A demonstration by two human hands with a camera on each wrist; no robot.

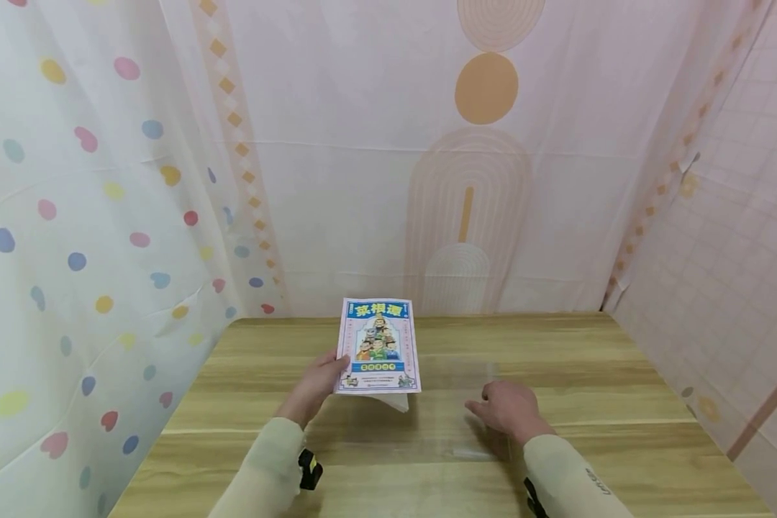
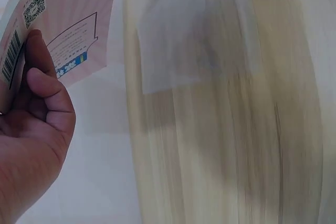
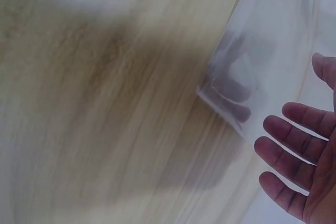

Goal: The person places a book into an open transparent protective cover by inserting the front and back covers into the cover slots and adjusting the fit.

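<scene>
2 hands are over the wooden table point(image 1: 557, 345), and each one does a different thing. Your left hand point(image 1: 314, 388) holds the booklet point(image 1: 378, 347) at its left edge, near the lower corner — the fingers curl behind the back cover and the thumb lies on the front. In the left wrist view you see this grip from behind: the curled fingers point(image 2: 44, 85) press on the pink back cover point(image 2: 68, 24), just beside the barcode and the small square code. The booklet is lifted off the table and tilted, with the colourful front cover facing you; it sits at the middle of the table, toward the far edge. Its front shows a blue band with yellow characters on top and cartoon figures under it.

Your right hand point(image 1: 508, 410) is apart from the booklet, to the right of it and nearer to you. Its fingers are straight and a little spread, palm down, and it holds nothing. It is at or just over a clear plastic sheet point(image 1: 427, 410) that lies flat on the table below the booklet; I cannot tell if the fingertips really touch it. In the right wrist view the fingers point(image 3: 294, 145) are open beside the edge of this transparent film point(image 3: 262, 66) — the picture is blurred there.

Behind the table hang light curtains point(image 1: 103, 216) with coloured dots and orange shapes.
</scene>
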